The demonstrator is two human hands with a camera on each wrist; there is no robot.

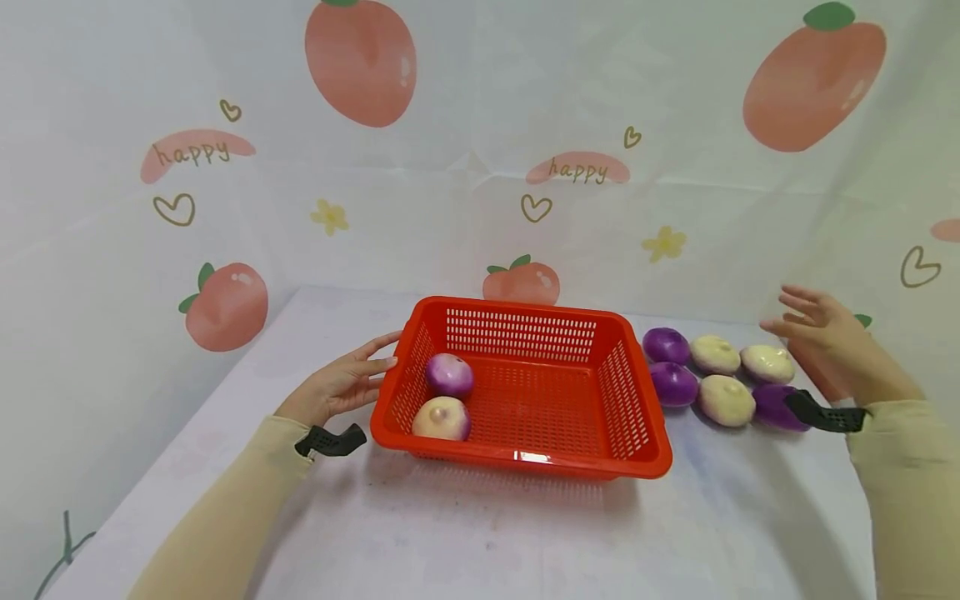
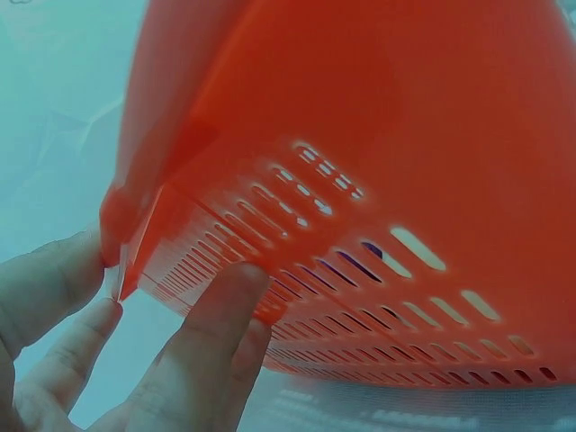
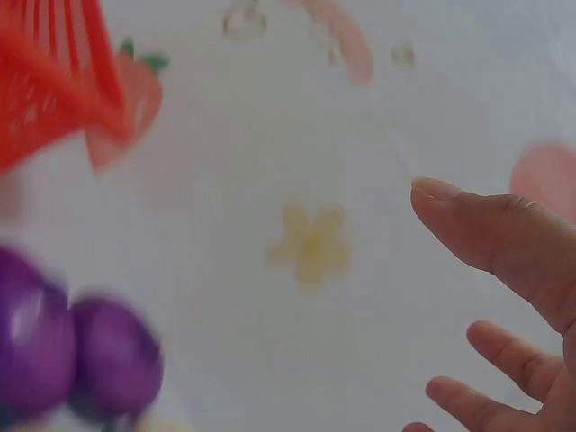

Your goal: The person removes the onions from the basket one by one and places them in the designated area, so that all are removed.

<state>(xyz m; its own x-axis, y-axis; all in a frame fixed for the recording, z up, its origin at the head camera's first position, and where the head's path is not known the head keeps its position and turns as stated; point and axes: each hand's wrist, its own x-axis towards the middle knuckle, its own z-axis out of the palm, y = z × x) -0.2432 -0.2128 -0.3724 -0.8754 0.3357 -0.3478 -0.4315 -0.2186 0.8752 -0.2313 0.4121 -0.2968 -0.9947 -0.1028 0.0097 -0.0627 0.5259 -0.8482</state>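
A red plastic basket [image 1: 525,467] with slotted walls holds two round purple-and-cream vegetables that look like turnips: a mostly purple one [image 1: 450,376] behind a paler one [image 1: 441,419], both at its left side. My left hand [image 1: 341,387] touches the basket's left end, its fingers fairly straight. In the left wrist view, fingertips [image 2: 241,279] rest against the slotted outer wall, just under the rim. On the right, my right hand [image 1: 832,333] is raised beside a group of similar turnips, fingers spread and nothing held. The right wrist view shows its thumb [image 3: 486,225] apart from them.
Several more turnips [image 1: 726,401] lie in two rows on the table right of the basket, some purple side up, some cream side up. A white cloth [image 1: 465,183] printed with fruit stands behind the table [image 1: 450,533]. A thin cord [image 1: 66,550] shows at lower left.
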